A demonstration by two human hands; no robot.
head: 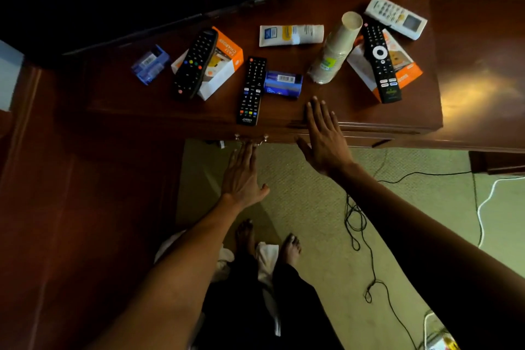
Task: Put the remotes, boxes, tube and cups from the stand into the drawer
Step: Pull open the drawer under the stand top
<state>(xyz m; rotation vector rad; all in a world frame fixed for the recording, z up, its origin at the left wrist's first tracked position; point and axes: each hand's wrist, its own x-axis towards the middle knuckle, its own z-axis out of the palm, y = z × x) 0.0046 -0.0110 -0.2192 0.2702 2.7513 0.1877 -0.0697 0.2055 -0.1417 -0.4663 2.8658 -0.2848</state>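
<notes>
On the dark wooden stand [355, 105] lie several remotes: a black one [194, 64] on an orange-white box [224, 65], a black one [251, 91] in the middle, another black one [380, 61] on a second orange-white box [409, 71], and a white one [396, 16]. A white tube [291, 35], a stack of paper cups [336, 48] on its side and two blue boxes [150, 64] [282, 84] lie between them. My left hand [241, 176] is flat, fingertips at the metal drawer handle [251, 139]. My right hand [324, 136] hovers open over the stand's front edge.
A TV's dark screen edge [199, 17] runs along the back of the stand. Black cables [358, 224] and a white cable [483, 202] trail over the green carpet [312, 207]. My bare feet [289, 247] stand below. Dark wooden furniture [71, 207] fills the left.
</notes>
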